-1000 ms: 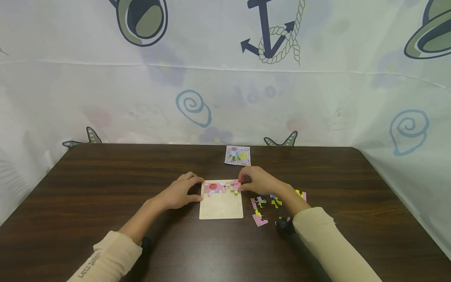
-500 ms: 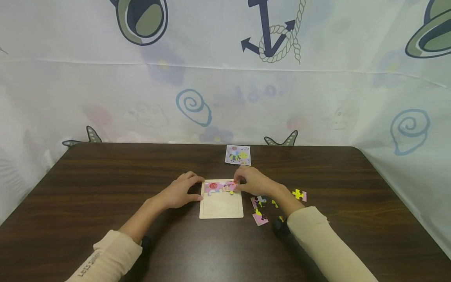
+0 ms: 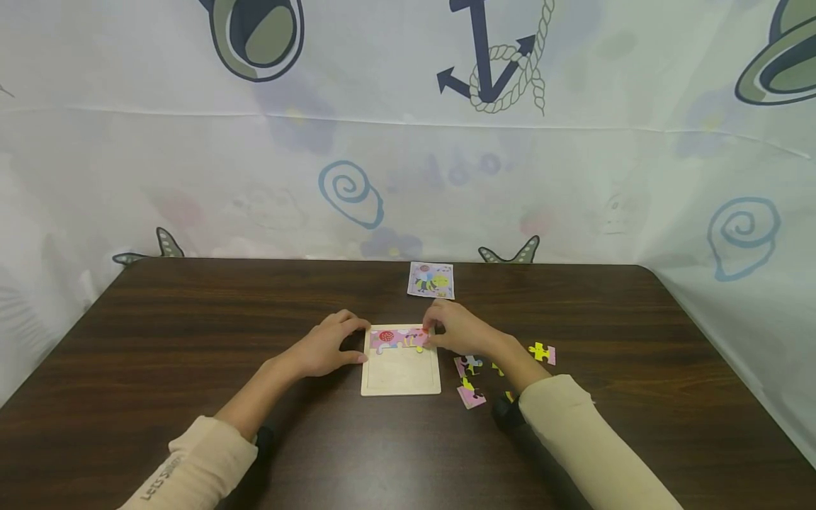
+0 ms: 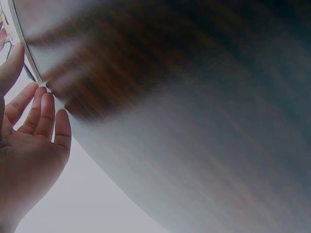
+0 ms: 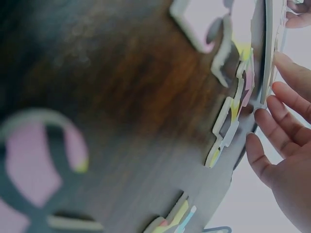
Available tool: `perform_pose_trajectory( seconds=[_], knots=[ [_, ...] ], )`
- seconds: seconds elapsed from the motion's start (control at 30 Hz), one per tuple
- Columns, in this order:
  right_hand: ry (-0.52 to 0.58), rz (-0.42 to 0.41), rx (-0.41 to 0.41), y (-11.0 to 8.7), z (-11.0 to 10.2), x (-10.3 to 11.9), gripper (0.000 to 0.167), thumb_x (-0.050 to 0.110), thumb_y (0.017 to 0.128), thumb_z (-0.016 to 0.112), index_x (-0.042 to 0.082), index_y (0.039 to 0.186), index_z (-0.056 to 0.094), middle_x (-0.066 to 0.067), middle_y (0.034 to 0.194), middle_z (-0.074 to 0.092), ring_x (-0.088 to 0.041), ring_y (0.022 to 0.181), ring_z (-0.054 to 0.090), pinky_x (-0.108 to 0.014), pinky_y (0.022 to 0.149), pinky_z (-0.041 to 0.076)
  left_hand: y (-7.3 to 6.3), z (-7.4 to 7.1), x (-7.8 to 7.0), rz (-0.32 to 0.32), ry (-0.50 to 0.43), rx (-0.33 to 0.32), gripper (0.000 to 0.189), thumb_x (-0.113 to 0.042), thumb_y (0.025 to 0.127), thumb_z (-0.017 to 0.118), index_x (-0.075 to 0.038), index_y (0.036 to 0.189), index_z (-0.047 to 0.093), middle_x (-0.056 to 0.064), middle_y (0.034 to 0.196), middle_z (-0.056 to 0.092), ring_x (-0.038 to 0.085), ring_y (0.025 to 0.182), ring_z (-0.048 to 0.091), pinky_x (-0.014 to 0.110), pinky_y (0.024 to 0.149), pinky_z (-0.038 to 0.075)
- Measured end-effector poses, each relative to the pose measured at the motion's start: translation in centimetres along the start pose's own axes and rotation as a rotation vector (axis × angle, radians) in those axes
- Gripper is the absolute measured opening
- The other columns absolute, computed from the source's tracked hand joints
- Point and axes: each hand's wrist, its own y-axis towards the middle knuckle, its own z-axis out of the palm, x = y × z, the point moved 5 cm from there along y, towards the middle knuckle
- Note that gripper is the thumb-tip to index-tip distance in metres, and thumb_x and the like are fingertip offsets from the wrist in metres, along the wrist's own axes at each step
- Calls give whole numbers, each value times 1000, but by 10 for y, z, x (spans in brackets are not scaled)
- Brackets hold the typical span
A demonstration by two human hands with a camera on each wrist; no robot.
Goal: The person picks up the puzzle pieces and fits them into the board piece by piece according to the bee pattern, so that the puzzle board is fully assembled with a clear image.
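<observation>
A square wooden puzzle tray (image 3: pixel 399 375) lies on the table, with a row of pink puzzle pieces (image 3: pixel 386 337) along its far side. My left hand (image 3: pixel 328 347) touches the tray's left edge, thumb and index finger spread apart; in the left wrist view the fingers of that left hand (image 4: pixel 41 131) reach the edge fairly straight. At the far right corner, my right hand (image 3: pixel 464 329) pinches a pink puzzle piece (image 3: pixel 416 339) with thumb and index finger, in line with the row. The right fingertips partly cover this piece.
Several loose puzzle pieces lie right of the tray, among them a pink corner piece (image 3: pixel 471 397) and a yellow-and-pink piece (image 3: pixel 540 351). Some are partly hidden under the right forearm. A picture card (image 3: pixel 431 280) with a bee lies behind the tray on the dark wooden table (image 3: pixel 191 319).
My right hand has shifted slightly left with the puzzle piece, bringing it up against the row in the tray, and then holds still. The left hand stays at the tray's edge.
</observation>
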Motion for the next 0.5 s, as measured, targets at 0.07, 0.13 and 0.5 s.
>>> perform_pose_trajectory(
  seconds=[0.07,0.13,0.5],
  knots=[
    [0,7,2,0,0,0,17,13,81,70,4,93,63,-3,90,51,-18,82,48,-29,74,43,0,0,0,0,0,0,49,-23,82,70,-4,123,52,12,115,49,32,108,45,48,89,39],
    [1,15,3,0,0,0,17,12,81,70,4,93,63,-3,89,51,-18,82,48,-28,74,43,0,-1,0,-2,1,0,49,-23,82,70,-4,123,52,12,115,49,32,108,45,48,89,39],
    [13,-23,-14,-2,0,2,19,13,80,71,5,95,63,-3,91,51,-18,84,49,-30,77,44,1,1,2,-13,-4,-1,50,-21,81,70,-3,124,52,13,115,49,32,109,45,48,90,39]
  ],
)
